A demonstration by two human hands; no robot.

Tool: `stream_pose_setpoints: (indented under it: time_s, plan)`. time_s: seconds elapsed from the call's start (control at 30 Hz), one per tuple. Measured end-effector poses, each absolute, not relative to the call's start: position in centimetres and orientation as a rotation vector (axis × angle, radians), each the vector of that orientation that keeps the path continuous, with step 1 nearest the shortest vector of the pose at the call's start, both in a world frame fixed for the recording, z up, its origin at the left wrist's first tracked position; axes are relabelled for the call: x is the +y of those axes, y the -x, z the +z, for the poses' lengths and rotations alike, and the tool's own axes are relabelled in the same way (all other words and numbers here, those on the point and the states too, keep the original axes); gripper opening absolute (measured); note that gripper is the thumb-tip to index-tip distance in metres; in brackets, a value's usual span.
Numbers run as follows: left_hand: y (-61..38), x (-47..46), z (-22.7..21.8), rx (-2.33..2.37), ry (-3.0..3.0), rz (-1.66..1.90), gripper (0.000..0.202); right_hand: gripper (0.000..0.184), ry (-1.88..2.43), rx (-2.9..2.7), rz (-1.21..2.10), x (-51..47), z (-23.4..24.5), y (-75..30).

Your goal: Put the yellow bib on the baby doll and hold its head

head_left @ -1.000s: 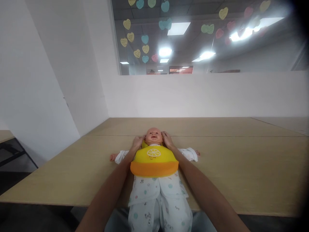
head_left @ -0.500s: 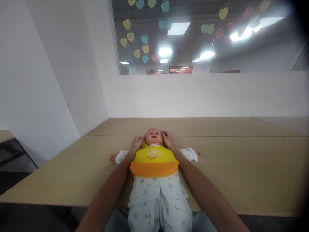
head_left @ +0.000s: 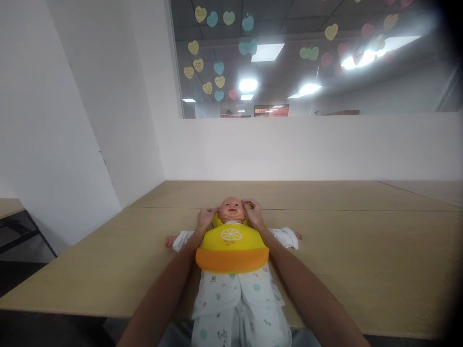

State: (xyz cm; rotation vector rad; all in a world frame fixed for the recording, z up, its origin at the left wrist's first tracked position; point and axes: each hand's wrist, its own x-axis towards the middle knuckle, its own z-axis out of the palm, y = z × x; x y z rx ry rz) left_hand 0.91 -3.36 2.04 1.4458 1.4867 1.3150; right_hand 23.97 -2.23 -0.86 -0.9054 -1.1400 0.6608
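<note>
A baby doll [head_left: 231, 209] lies on its back on the wooden table [head_left: 361, 255], in white printed clothes [head_left: 237, 299]. A yellow bib [head_left: 231, 246] with an orange pocket covers its chest. My left hand [head_left: 206, 218] is at the left side of the doll's neck, fingers curled on the bib's strap end. My right hand [head_left: 253, 213] is at the right side of the head, fingers closed around the other strap end. The strap ends themselves are mostly hidden by my fingers.
A white wall stands to the left, and a low white partition [head_left: 307, 144] runs behind the table. Paper hearts [head_left: 202, 72] are stuck on the glass above it. A second table edge [head_left: 9, 207] shows at far left.
My hands have shifted slightly up along the doll's neck and head. The camera view has tilted a little, so everything sits lower in the frame.
</note>
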Motion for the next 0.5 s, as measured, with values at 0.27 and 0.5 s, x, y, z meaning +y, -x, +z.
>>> stream_pose_setpoints:
  time_s: [0.27, 0.5]
  plan:
    - [-1.1, -3.7, 2.9, 1.553, -1.508, 1.387, 0.030, 0.031, 0.884, -1.100, 0.529, -6.6, 2.1, -24.4]
    - [-0.1, -6.0, 5.4, 1.587, -1.615, 1.355, 0.011, 0.042, 1.003, -1.423, 0.533, -11.6, 3.9, -26.6]
